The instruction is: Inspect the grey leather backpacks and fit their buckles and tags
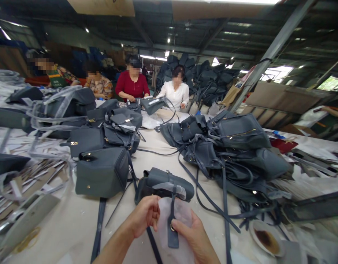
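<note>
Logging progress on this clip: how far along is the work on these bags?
Looks done: the dark grey bag before the hands has clear film across it. In hand: the left hand and right hand hold a translucent white plastic sheet around a dark grey strap. Left: the heaped dark grey bags with loose straps.

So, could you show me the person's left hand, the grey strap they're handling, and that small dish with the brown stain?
left hand [143, 216]: head view, on the back of the hand.
grey strap [173, 238]: head view, on its lower end below the metal stud.
small dish [252, 231]: head view, on its left rim.
</note>
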`<state>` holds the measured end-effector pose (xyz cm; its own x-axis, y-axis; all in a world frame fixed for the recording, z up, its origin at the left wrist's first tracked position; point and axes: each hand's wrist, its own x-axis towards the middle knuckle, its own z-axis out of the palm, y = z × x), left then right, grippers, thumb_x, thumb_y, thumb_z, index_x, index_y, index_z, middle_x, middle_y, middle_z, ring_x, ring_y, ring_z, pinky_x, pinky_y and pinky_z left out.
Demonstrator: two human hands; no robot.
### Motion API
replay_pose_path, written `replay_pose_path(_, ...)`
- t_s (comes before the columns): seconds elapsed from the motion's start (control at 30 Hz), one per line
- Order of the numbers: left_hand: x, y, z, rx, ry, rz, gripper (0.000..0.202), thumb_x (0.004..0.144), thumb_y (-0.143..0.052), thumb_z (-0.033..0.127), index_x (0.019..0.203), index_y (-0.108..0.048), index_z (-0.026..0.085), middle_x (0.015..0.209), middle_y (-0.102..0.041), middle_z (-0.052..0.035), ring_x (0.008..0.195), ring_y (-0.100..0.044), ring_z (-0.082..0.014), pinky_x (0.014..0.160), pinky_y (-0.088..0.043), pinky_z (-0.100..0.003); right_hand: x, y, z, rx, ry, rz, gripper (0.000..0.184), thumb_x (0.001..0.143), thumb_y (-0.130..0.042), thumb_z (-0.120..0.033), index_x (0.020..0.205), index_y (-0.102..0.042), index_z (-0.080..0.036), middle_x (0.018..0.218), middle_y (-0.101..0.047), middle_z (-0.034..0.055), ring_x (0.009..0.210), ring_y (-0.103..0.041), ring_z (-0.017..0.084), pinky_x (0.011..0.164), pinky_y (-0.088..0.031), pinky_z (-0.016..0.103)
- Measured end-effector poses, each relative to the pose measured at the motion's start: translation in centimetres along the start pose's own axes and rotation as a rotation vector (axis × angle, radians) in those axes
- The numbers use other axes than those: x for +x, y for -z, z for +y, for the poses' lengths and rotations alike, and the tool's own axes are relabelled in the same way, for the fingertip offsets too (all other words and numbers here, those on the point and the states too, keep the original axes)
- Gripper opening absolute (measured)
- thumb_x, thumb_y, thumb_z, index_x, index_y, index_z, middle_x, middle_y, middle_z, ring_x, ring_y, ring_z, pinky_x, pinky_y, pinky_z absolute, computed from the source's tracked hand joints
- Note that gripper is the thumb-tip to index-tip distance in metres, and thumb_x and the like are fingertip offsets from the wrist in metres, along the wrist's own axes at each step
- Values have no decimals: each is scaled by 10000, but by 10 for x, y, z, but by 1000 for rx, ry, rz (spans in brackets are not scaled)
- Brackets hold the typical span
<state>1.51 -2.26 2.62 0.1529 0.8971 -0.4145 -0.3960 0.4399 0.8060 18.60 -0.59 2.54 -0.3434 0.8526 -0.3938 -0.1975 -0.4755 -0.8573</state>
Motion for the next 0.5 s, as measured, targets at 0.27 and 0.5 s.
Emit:
replay_pose_path(0.27, 10, -10, 11, 65, -52, -131, 118, 633, -640, 239, 601, -678, 132, 514, -538, 16, 507, -453, -102, 520, -332, -216, -1, 0, 3, 22, 27, 16, 664, 532, -856, -253, 1151, -632, -160, 963, -768, 83, 904, -692, 275, 807, -521, 365)
replay_pose_path(0.5, 27, -14, 20, 118, -108, 3, 190, 554, -788, 282, 586, -677, 131, 499, -525, 22, 463, -419, -96, 472, -283, -224, 2, -1, 0, 44, -17, 62, 668, 543, -854, -256, 1165, -628, -162, 990, -762, 92, 913, -691, 286, 809, -525, 391)
